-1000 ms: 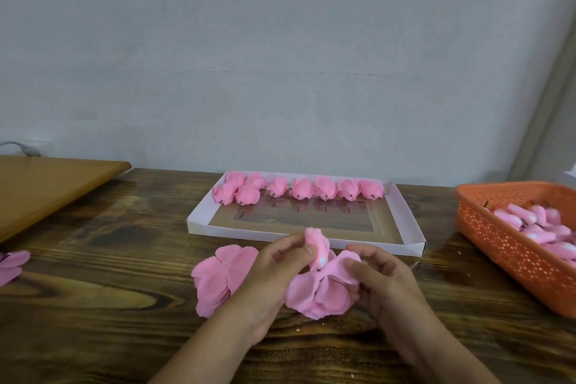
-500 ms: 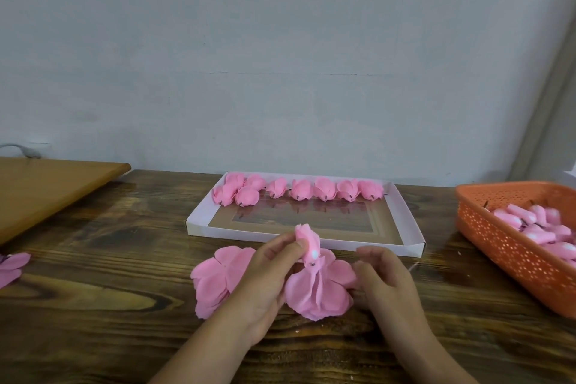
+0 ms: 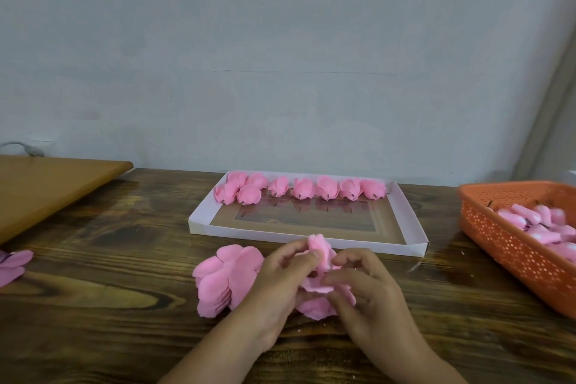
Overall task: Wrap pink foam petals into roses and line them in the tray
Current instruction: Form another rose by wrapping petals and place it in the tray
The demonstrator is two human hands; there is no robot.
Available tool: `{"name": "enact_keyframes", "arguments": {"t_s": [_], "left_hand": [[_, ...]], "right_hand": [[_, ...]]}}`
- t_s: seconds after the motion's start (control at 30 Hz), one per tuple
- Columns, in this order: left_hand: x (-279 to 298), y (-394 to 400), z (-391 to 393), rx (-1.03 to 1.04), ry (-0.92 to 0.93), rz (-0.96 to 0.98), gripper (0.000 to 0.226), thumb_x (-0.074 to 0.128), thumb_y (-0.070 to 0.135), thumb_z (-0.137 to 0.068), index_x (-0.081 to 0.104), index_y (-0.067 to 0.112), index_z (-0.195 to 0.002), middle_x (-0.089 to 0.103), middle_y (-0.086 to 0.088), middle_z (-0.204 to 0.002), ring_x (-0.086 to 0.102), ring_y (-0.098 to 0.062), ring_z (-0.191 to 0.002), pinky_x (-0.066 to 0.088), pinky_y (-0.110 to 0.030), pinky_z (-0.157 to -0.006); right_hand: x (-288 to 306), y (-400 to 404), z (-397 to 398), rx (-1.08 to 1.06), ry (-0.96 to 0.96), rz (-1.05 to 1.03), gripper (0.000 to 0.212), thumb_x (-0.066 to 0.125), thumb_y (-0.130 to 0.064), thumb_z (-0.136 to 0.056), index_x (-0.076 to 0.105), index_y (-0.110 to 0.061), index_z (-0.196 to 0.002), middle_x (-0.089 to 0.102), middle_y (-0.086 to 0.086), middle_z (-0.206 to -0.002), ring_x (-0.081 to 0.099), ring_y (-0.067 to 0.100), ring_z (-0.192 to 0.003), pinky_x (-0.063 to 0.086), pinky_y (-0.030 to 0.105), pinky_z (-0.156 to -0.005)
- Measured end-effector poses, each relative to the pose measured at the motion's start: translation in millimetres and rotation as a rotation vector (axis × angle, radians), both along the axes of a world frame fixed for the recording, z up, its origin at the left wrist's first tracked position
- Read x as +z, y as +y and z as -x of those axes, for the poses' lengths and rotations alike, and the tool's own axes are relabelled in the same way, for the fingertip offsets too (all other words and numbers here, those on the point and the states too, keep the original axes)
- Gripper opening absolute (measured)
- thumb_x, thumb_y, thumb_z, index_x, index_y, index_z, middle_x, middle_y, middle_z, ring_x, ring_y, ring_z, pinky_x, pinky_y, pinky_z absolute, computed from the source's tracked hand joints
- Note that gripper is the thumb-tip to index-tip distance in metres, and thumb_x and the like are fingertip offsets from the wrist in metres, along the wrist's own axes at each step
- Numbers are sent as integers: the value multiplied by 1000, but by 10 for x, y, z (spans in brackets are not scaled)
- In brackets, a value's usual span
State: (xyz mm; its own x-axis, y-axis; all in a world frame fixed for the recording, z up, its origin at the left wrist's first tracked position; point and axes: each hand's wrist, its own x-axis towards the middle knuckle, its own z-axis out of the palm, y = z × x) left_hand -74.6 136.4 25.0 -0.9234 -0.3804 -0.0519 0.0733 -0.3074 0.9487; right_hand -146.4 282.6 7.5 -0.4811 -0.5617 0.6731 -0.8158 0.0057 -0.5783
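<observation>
Craft workbench, dark wooden table, plain wall (bare), orange basket of foam pieces

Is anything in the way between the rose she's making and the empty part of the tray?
Nothing visible blocks it. The half-wrapped rose, held by the left hand and right hand, sits just in front of the tray. Only the tray's low front wall lies between, and the finished roses line the far side.
</observation>
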Motion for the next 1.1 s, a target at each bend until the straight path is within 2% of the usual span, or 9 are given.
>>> {"name": "enact_keyframes", "arguments": {"t_s": [0.07,0.1,0.27,0.43,0.63,0.77,0.9,1.0,1.1], "left_hand": [[-25,-7,0,-14,-7,-3,19,63,16,-98,75,15,-113,74,-19,-113,71,-39,-106,58,-52,-92],[-30,-6,-1,-22,-15,0,19,65,16,-97,75,15,-114,74,-19,-114,71,-38,-107,56,-53,-97],[-2,15,-15,-100,-30,47,15,71,25,-94,77,24,-108,77,-13,-111,74,-28,-102,59,-30,-79],[-23,-7,-17,-124,-5,115,34,80,39,-83,76,25,-114,75,-11,-115,72,-29,-109,59,-30,-84],[-64,-12,15,-135,19,111,24,68,33,-95,75,20,-114,74,-14,-117,70,-29,-113,57,-40,-94],[-37,3,-2,-165,70,91,35,67,42,-95,74,14,-115,72,-16,-121,67,-33,-119,55,-46,-100],[-71,3,-20,-209,102,188,34,74,28,-93,70,11,-122,70,-16,-126,64,-35,-123,46,-58,-108],[-70,0,-15,-145,90,204,27,72,25,-93,74,15,-118,73,-17,-119,66,-38,-119,53,-51,-102],[-52,-6,-13,-92,78,182,29,72,29,-85,77,20,-112,75,-18,-108,71,-32,-108,59,-37,-89]], "right_hand": [[25,-5,-9,32,-175,37,36,73,3,-83,75,-32,-91,55,-19,-109,62,10,-104,59,28,-71],[46,-12,-12,24,-225,54,34,74,2,-83,76,-32,-90,57,-19,-109,63,10,-101,59,27,-71],[60,-13,18,18,-359,112,18,69,-8,-89,74,-25,-89,70,-6,-105,67,18,-98,57,43,-75],[32,-18,13,9,-446,116,17,67,-11,-92,71,-27,-85,73,-1,-97,70,20,-86,58,41,-73],[34,-1,3,0,-517,122,5,68,-20,-91,69,-21,-85,72,4,-83,68,35,-64,56,57,-57],[40,0,11,-27,-522,124,10,71,-22,-88,67,-31,-86,71,2,-83,70,28,-63,58,53,-54],[30,10,27,-36,-555,129,15,75,-39,-82,67,-34,-93,71,-2,-85,72,21,-69,61,46,-57],[54,11,17,-15,-587,134,31,76,-58,-70,66,-38,-92,70,-7,-85,71,12,-66,61,36,-53],[63,8,33,-33,-596,149,27,82,-48,-71,67,-37,-91,70,-8,-86,69,9,-68,57,28,-53]]}}
